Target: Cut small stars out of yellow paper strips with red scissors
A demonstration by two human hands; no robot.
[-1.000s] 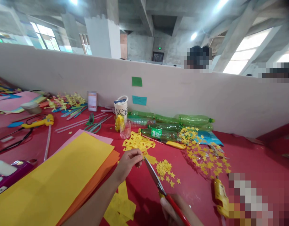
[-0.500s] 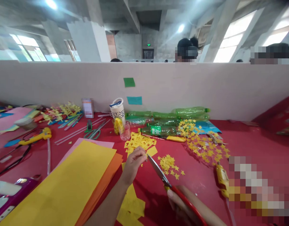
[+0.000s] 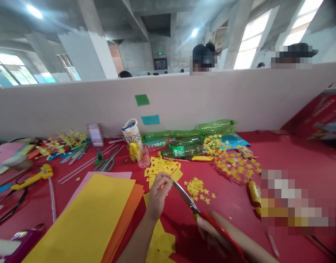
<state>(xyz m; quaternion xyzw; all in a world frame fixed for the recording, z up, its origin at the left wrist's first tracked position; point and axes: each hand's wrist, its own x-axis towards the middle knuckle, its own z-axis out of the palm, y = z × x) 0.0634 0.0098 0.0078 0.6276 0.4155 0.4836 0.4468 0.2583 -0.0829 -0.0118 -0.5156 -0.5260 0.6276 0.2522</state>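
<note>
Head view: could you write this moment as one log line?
right hand: holding red-handled scissors | left hand: pinched near scissor tips, any held piece unclear | near scissors: loose yellow stars | beyond left hand: cut-out yellow paper

On a long pale partition (image 3: 102, 104), a square green paper note (image 3: 142, 99) sits just above a blue rectangular paper note (image 3: 150, 119). Along its foot lie several translucent green plastic bottles (image 3: 216, 126), with a white cup with dark lettering (image 3: 133, 136) standing near their left end. Farther left lie green-handled metal scissors (image 3: 109, 161), a yellow plastic glue gun (image 3: 31, 178) and, nearest the viewer, a glossy purple power strip (image 3: 27, 239).
</note>
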